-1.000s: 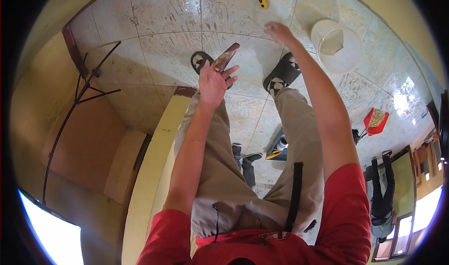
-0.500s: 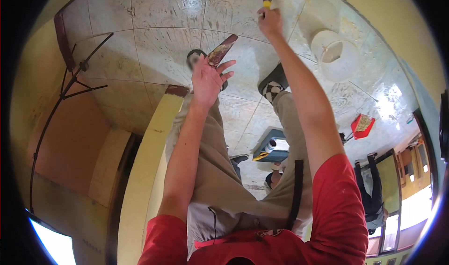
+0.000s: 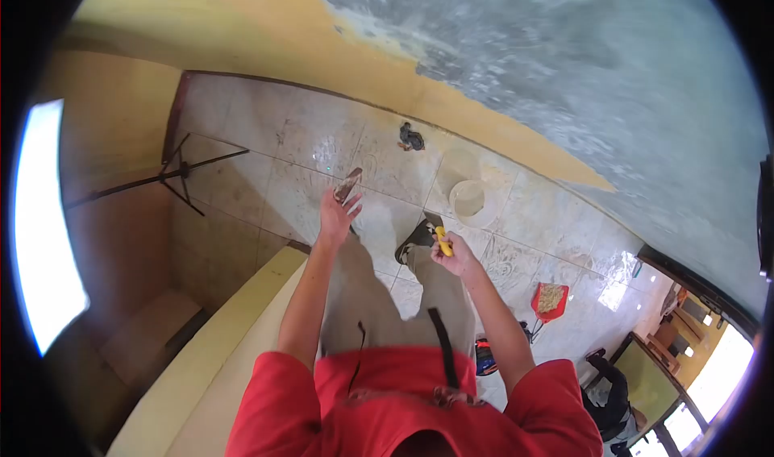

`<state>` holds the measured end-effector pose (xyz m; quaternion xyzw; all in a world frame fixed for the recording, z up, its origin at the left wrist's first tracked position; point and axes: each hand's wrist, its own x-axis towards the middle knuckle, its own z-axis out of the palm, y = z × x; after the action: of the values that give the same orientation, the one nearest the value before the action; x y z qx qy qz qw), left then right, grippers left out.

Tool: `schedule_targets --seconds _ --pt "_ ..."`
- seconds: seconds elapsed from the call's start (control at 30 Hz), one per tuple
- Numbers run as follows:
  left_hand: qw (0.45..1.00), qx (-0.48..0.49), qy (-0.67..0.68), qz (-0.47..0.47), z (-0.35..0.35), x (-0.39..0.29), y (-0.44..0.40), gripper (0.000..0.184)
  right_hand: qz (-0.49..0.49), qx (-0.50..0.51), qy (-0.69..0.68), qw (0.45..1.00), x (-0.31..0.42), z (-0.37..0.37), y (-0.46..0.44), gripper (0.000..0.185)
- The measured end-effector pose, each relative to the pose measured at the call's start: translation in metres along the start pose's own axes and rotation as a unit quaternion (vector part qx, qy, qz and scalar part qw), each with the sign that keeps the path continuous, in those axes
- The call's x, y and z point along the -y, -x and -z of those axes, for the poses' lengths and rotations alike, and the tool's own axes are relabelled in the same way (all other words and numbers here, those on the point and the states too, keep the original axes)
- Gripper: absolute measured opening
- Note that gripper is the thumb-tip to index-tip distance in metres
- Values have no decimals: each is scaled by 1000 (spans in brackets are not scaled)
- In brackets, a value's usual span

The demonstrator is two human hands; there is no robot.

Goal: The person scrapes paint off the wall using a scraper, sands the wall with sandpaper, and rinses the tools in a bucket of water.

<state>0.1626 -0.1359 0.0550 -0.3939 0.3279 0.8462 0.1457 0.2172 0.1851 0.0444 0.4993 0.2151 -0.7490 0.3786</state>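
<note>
My left hand (image 3: 334, 219) is palm up with a flat reddish-brown strip (image 3: 347, 184), smeared with pale paste, held between thumb and fingers. Wrapped around the yellow handle of a scraper (image 3: 444, 243) is my right hand (image 3: 456, 255), above my shoe. The scraper's dark blade is hard to make out against that shoe. Beyond the hands, a whitish plastic bucket (image 3: 488, 207) stands on the tiled floor. A small dark crumpled bundle (image 3: 412, 139) lies near the foot of the wall.
A partly grey-coated yellow wall (image 3: 516, 78) rises ahead. At left are a black tripod stand (image 3: 184, 169) and a low yellow partition (image 3: 210, 336). To the right, a red dustpan (image 3: 551, 299) holds pale debris. Another person (image 3: 613, 400) is at lower right. White smears mark the floor (image 3: 387, 155).
The view has tilted up, bringing in the wall. My right hand has drawn back towards my body with the scraper, away from the dark bundle. My left hand still has the strip.
</note>
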Motion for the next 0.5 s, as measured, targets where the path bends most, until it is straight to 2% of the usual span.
schedule_targets --seconds 0.03,0.07,0.23,0.27,0.3,0.4,0.5 --pt "1000 20 -9 -15 -11 -12 23 45 -20 12 -28 999 -4 -3 30 16" --pt "998 45 -1 -36 -18 -25 44 47 -5 20 17 1000 -6 -7 52 17" --pt "995 56 -9 -83 -54 -91 151 47 42 67 98 992 0 -67 161 17" --pt "994 29 -9 -108 -53 -101 167 46 53 87 116 988 -1 -70 174 16" --pt "992 -1 -10 -129 -49 -108 183 46 46 84 121 988 -4 -73 182 16" --pt "988 -16 32 -149 -34 -129 209 45 25 163 45 985 0 -93 187 18" --pt "986 -38 68 -150 -24 -138 212 44 48 120 54 990 -3 -126 187 18"
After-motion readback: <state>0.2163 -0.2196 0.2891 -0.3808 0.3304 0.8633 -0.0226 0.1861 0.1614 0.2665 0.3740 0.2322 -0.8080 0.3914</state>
